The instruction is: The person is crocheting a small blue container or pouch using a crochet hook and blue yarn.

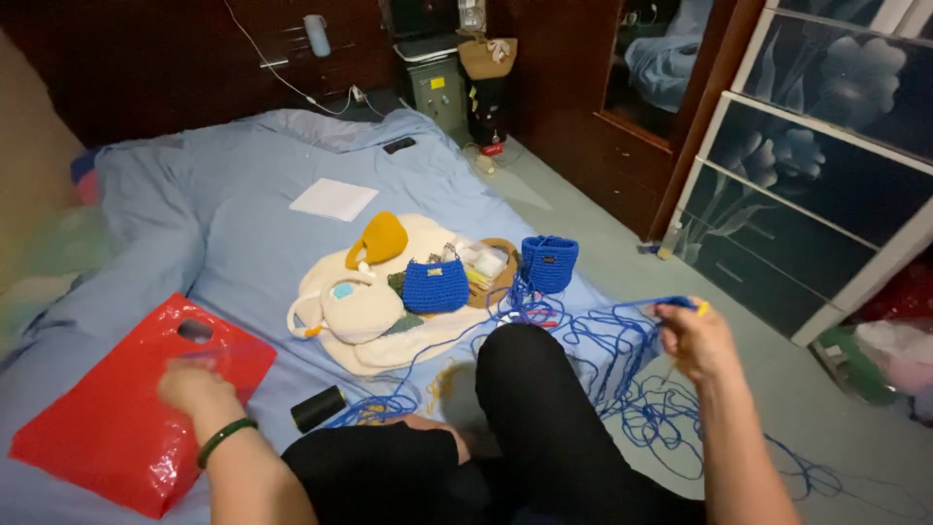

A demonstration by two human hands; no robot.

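While the right hand [695, 340] is raised with its fingers pinched shut on a strand of blue yarn [583, 335], the left hand [194, 389] hangs over the near edge of a red plastic bag [117, 418]; that hand is blurred, and whether it grips anything cannot be told. It wears a green bangle [225, 437] at the wrist. From the pinch the yarn runs down into a loose tangle spread on the blue bedsheet [233, 224], around the person's black-clad knee [535, 389]. Beyond the knee lies a cream cloth bag [355, 309], with a small blue crocheted bag [435, 285] touching its right side and a yellow crocheted piece [379, 238] just behind it. A second blue crocheted pouch [549, 261] stands further right. A black roll [318, 408] lies between the knee and the red plastic bag.
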